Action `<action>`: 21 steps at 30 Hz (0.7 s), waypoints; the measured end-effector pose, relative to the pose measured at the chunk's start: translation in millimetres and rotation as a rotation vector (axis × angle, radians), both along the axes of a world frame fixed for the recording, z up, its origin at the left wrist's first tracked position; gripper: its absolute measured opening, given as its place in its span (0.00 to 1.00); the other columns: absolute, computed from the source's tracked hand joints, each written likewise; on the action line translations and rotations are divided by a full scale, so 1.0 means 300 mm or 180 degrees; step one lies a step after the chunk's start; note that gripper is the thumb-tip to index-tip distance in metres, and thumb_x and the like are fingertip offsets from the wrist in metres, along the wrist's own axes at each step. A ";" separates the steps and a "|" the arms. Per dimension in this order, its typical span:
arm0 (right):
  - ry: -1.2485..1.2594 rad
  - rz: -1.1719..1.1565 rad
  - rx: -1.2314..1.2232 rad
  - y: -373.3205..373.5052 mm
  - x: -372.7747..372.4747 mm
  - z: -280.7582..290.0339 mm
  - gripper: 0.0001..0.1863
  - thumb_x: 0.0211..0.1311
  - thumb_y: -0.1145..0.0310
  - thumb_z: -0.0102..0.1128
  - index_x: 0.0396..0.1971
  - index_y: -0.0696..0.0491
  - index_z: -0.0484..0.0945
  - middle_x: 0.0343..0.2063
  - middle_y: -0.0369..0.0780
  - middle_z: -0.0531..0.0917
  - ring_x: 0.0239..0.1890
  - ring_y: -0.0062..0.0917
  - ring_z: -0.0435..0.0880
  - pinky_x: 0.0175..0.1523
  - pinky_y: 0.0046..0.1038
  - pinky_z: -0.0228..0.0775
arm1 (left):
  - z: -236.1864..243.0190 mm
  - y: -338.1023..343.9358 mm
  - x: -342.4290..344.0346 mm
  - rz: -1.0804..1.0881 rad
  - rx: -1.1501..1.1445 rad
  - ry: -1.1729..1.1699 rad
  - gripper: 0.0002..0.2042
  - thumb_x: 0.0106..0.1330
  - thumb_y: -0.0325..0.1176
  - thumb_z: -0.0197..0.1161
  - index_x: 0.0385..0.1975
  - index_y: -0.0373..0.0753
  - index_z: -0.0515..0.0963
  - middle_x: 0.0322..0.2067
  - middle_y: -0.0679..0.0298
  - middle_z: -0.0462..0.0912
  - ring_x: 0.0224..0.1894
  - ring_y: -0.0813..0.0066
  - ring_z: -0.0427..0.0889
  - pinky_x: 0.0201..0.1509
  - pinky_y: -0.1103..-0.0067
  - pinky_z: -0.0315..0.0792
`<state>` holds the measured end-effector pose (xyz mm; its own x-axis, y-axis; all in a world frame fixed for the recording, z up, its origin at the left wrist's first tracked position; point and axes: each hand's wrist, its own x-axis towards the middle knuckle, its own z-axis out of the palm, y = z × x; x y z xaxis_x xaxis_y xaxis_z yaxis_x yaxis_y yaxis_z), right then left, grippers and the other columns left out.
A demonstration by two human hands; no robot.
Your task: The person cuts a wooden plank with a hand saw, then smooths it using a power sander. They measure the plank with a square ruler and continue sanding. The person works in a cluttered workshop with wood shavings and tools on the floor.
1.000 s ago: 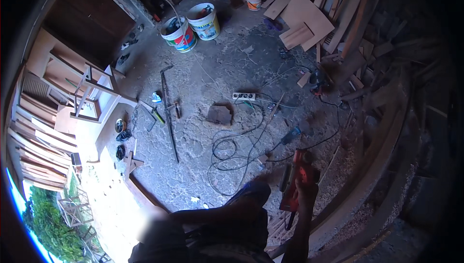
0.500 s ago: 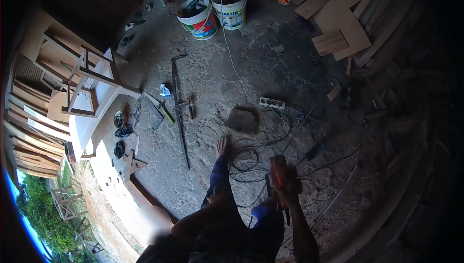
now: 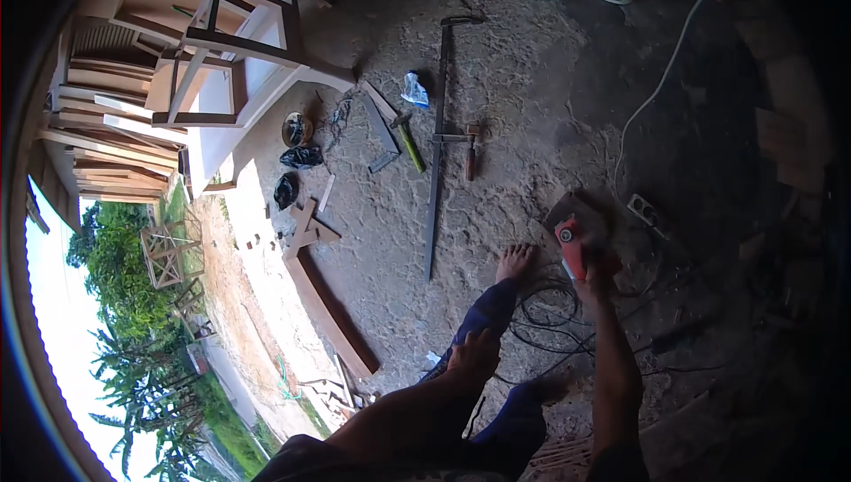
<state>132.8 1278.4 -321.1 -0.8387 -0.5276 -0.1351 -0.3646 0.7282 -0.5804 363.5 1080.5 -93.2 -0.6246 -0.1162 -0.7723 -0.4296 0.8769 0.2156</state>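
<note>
Rough floor (image 3: 532, 110), rounded red tool (image 3: 573, 250).

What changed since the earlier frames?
Right hand carried the red power tool forward and left, still gripped; it now overlaps the dark block in view. View swung left. Left hand is on the trouser leg. Bar clamp and green-handled hammer stayed put.

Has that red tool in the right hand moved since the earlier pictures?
Yes: the red tool has moved toward the dark block on the floor, and now overlaps it in view.
</note>
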 end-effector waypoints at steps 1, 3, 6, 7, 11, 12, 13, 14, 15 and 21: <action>-0.0190 -0.0058 0.0317 0.008 -0.024 -0.054 0.49 0.38 0.74 0.73 0.68 0.47 0.65 0.59 0.53 0.68 0.65 0.50 0.64 0.68 0.43 0.58 | -0.008 0.000 -0.014 -0.0036 0.0166 -0.0035 0.13 0.66 0.39 0.61 0.48 0.46 0.77 0.54 0.60 0.69 0.56 0.48 0.72 0.45 0.53 0.77; -0.0244 0.0216 0.1026 -0.250 -0.071 0.032 0.45 0.43 0.71 0.70 0.67 0.47 0.63 0.63 0.53 0.63 0.67 0.51 0.59 0.70 0.45 0.56 | 0.001 0.003 0.037 0.0579 -0.0094 0.0063 0.11 0.65 0.37 0.59 0.46 0.48 0.79 0.53 0.60 0.73 0.53 0.48 0.75 0.45 0.55 0.78; -0.1365 -0.1452 -0.0374 -0.155 -0.139 -0.180 0.41 0.47 0.66 0.71 0.64 0.52 0.64 0.64 0.52 0.61 0.68 0.44 0.60 0.69 0.41 0.59 | -0.037 0.010 -0.026 0.0254 0.0216 0.0064 0.09 0.65 0.38 0.59 0.43 0.50 0.80 0.52 0.59 0.74 0.52 0.48 0.75 0.44 0.53 0.77; -0.1841 -0.1922 -0.0799 -0.101 -0.163 -0.235 0.42 0.47 0.65 0.72 0.64 0.54 0.63 0.64 0.51 0.62 0.68 0.42 0.62 0.68 0.38 0.61 | -0.039 0.013 -0.045 0.0205 0.0326 0.0256 0.09 0.65 0.37 0.59 0.43 0.50 0.80 0.52 0.58 0.74 0.52 0.48 0.75 0.44 0.52 0.77; -0.2625 -0.2088 -0.0550 -0.285 -0.263 -0.078 0.50 0.40 0.62 0.77 0.65 0.55 0.61 0.64 0.48 0.64 0.66 0.33 0.66 0.65 0.29 0.64 | -0.006 -0.025 -0.059 0.0531 0.0265 0.0512 0.09 0.63 0.37 0.62 0.42 0.51 0.80 0.51 0.57 0.75 0.50 0.46 0.75 0.45 0.51 0.75; -0.2530 -0.2033 -0.0558 -0.380 -0.286 -0.028 0.47 0.42 0.61 0.76 0.65 0.54 0.62 0.63 0.48 0.65 0.65 0.34 0.67 0.64 0.30 0.66 | -0.010 -0.038 -0.059 0.0664 0.0189 0.0478 0.08 0.62 0.37 0.62 0.41 0.50 0.81 0.51 0.56 0.75 0.50 0.46 0.75 0.45 0.50 0.75; -0.2283 -0.2029 -0.0430 -0.382 -0.302 -0.021 0.45 0.44 0.60 0.75 0.64 0.52 0.64 0.62 0.48 0.66 0.65 0.35 0.68 0.62 0.31 0.67 | -0.020 -0.046 -0.054 0.0665 0.0232 0.0517 0.09 0.62 0.37 0.63 0.42 0.49 0.81 0.51 0.56 0.75 0.50 0.46 0.75 0.46 0.50 0.75; -0.1996 -0.2195 -0.0221 -0.310 -0.286 -0.060 0.42 0.45 0.59 0.74 0.63 0.51 0.66 0.61 0.48 0.67 0.64 0.36 0.68 0.61 0.33 0.68 | -0.056 -0.050 -0.043 0.0518 0.0398 0.0496 0.10 0.61 0.37 0.64 0.42 0.48 0.81 0.52 0.56 0.75 0.51 0.46 0.75 0.48 0.51 0.74; -0.1731 -0.2259 -0.0036 -0.287 -0.270 -0.107 0.40 0.47 0.58 0.73 0.62 0.49 0.67 0.60 0.48 0.68 0.64 0.37 0.69 0.60 0.34 0.70 | -0.075 -0.049 -0.040 0.0442 0.0510 0.0498 0.11 0.60 0.37 0.65 0.42 0.47 0.81 0.53 0.56 0.76 0.52 0.45 0.75 0.49 0.51 0.74; -0.1176 -0.2223 0.0653 -0.325 -0.229 -0.265 0.27 0.55 0.56 0.68 0.56 0.43 0.75 0.55 0.46 0.75 0.60 0.39 0.73 0.55 0.39 0.74 | 0.027 -0.032 -0.190 0.0226 0.0147 -0.0108 0.17 0.64 0.44 0.63 0.48 0.42 0.82 0.59 0.54 0.75 0.60 0.45 0.72 0.61 0.54 0.69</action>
<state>64.0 1180.9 -400.5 -0.8475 0.1657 -0.5043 0.4015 0.8216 -0.4048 306.4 1071.1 -85.2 -0.5893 -0.1230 -0.7985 -0.4982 0.8334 0.2393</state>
